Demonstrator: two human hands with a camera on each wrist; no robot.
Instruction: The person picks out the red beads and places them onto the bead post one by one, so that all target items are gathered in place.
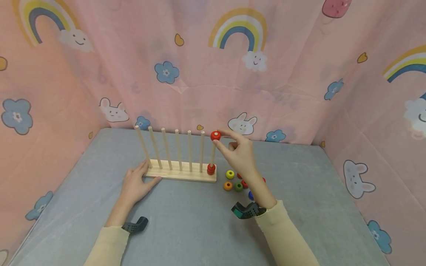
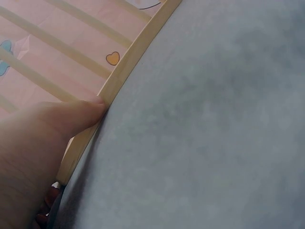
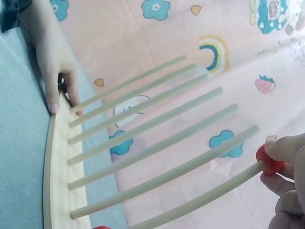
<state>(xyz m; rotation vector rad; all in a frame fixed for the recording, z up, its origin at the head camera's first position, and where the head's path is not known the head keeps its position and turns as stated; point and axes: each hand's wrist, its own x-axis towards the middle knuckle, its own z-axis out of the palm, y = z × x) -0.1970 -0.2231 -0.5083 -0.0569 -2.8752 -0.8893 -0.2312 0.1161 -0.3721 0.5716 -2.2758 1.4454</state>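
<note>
A wooden peg rack [image 1: 181, 175] with several upright pegs stands on the table. My left hand [image 1: 134, 183] grips the left end of its base, thumb [image 2: 88, 114] along the front edge. At the top of the rightmost peg, my right hand [image 1: 242, 153] pinches a red bead [image 1: 215, 136] between thumb and fingers. The peg's tip shows in the bead's hole. In the right wrist view the same red bead [image 3: 269, 160] surrounds the peg's end. Red beads [image 1: 211, 169] are stacked at the foot of that peg. The other pegs are bare.
Loose beads lie right of the rack: a yellow one [image 1: 230, 174], an orange one [image 1: 227, 186], a green one [image 1: 238, 187], a blue one [image 1: 251, 195] and several red ones, partly hidden behind my right forearm. A pink printed curtain [image 1: 199, 99] hangs behind the grey table [image 1: 186, 229].
</note>
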